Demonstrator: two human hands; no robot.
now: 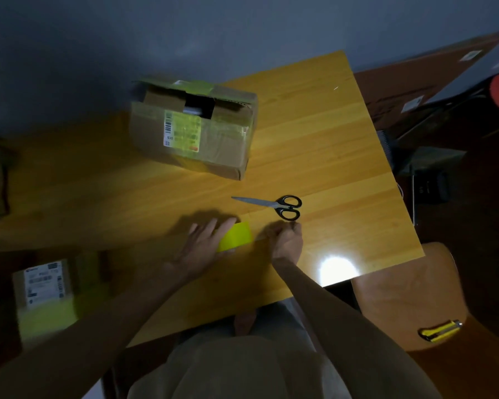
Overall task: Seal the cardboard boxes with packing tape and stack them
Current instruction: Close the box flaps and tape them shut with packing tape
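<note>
**Inspector:** Head view. Condition of the work?

**Assistant:** The cardboard box [193, 131] stands at the far side of the table [329, 139]. Its top flaps are partly open with a dark gap showing, and green tape runs along its far edge. It is not sealed.

**Inspector:** Hands?

**Assistant:** The left hand [205, 243] lies flat, fingers straight, pressing one end of a yellow-green tape strip [235, 237] onto the tabletop. The right hand [285, 240] is curled just beside the strip's other end. Whether it pinches the tape, I cannot tell. The scissors [271, 205] lie closed just beyond it, untouched.

**Inspector:** Step in hand?

**Assistant:** In my judgement, readying a strip for the box. I recommend holding it taut, lifting it by the ends only, and closing the flaps flush before laying it over the seam.

**Inspector:** Anything else?

**Assistant:** A second box [45, 295], labelled, sits low at left, off the table. A yellow utility knife [441, 330] lies on the chair [401, 295] at right.
</note>
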